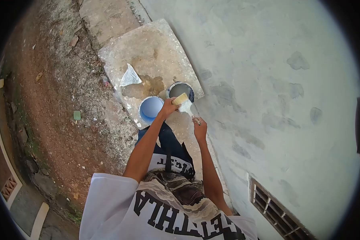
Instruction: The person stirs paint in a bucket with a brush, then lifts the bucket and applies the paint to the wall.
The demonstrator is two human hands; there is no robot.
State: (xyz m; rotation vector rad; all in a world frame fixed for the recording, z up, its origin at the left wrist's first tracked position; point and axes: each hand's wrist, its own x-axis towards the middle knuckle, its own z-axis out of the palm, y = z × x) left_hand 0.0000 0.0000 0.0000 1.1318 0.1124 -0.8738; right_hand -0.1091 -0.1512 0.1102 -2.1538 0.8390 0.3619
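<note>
A wide paintbrush (185,106) with pale yellow bristles and a whitish, paint-smeared base is held in front of me. My right hand (201,129) is closed round its handle. At the bristle end, my left hand (170,107) grips the edge of the bristles, its fingers partly hidden behind them. Just beyond the brush stands an open bucket (191,94) with a dark, smeared rim and greyish contents. Left of it, close to my left hand, is a second open bucket (141,113) with a pale blue inside.
Both buckets stand on a stained concrete slab (156,44), where a crumpled whitish plastic piece (130,77) lies near a wet patch. Along the right rises a pale wall (260,52) with darker patches and a barred window (278,212). Bare earth (56,108) lies left.
</note>
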